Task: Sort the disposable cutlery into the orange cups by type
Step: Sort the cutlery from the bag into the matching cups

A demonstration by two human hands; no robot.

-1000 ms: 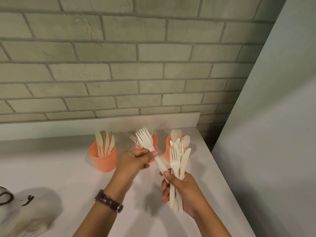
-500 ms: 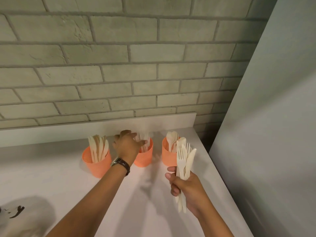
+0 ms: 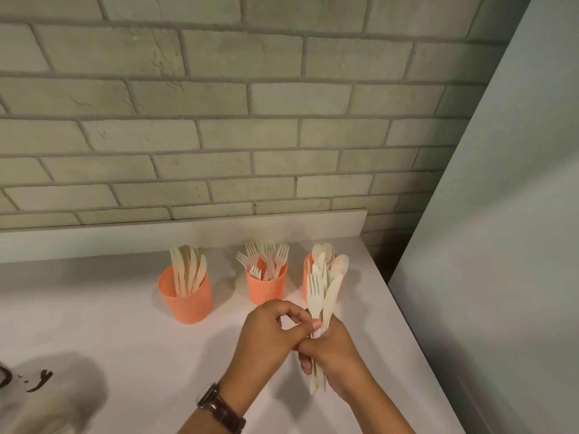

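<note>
**Q:** How do the fingers lie?

**A:** The fingers [image 3: 305, 366] of the right hand [image 3: 336, 355] are curled round the handles of the cutlery bundle [image 3: 319, 297], with the thumb [image 3: 315, 324] pressed across the front. The bundle stands nearly upright with its heads uppermost. A fork [image 3: 314, 291] and a knife [image 3: 331, 294] lie in front. The left hand [image 3: 266, 335] meets the bundle from the left. Its thumb and forefinger [image 3: 296, 317] curl into a ring whose tips close on the handles just above the right hand. Which piece they pinch cannot be told. The two hands touch.

**Q:** Where does the sorted cutlery stand?

**A:** It stands in three orange cups set in a row on the white surface [image 3: 125, 324], beyond the hands and well apart from one another. The left cup [image 3: 186, 300] holds knives [image 3: 188, 270]. The middle cup [image 3: 266, 288] holds forks [image 3: 266, 258], tines up. The right cup [image 3: 306, 277] holds spoons [image 3: 327, 250], and the raised bundle partly hides it in this view.

**Q:** What surrounds the work?

**A:** A dark-strapped wristwatch [image 3: 221, 411] sits on the left wrist. Behind the cups the surface ends at a low white upstand [image 3: 156, 234] below a pale brick wall [image 3: 250, 120]. A plain grey panel [image 3: 501, 214] borders the surface on the right. At the lower left edge lies a blurred white object [image 3: 31, 389] with dark markings. It is too indistinct to identify.
</note>
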